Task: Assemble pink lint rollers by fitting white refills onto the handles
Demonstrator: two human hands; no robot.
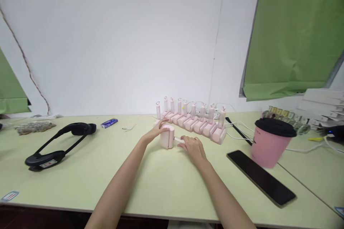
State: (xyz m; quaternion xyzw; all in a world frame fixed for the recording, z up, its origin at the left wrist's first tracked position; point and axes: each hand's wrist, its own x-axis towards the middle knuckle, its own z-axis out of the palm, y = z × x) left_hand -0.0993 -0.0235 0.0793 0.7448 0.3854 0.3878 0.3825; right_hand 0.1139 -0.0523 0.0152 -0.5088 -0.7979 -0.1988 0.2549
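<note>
A pale pink, rounded, block-like piece (pixel 167 136) stands on the table in front of me, with a vertical seam down its side. My left hand (pixel 156 131) grips it from the left, thumb low and fingers curled over its top. From the right, my right hand (pixel 192 147) pinches a short pale pink stick (pixel 177 140) whose other end meets the block's side. Whether the stick is joined to it I cannot tell. Just behind my hands runs a slanting row of several similar pink blocks (pixel 200 126), with upright pink cylinders topped by wire loops.
On the left lie a black headset-like band (pixel 71 146), a blue packet (pixel 109 123) and clear bagged parts (pixel 34 127). At right are a black phone (pixel 262 177), a pink cup with black lid (pixel 271 146), white cables (pixel 303 149) and stacked white boxes (pixel 322 109).
</note>
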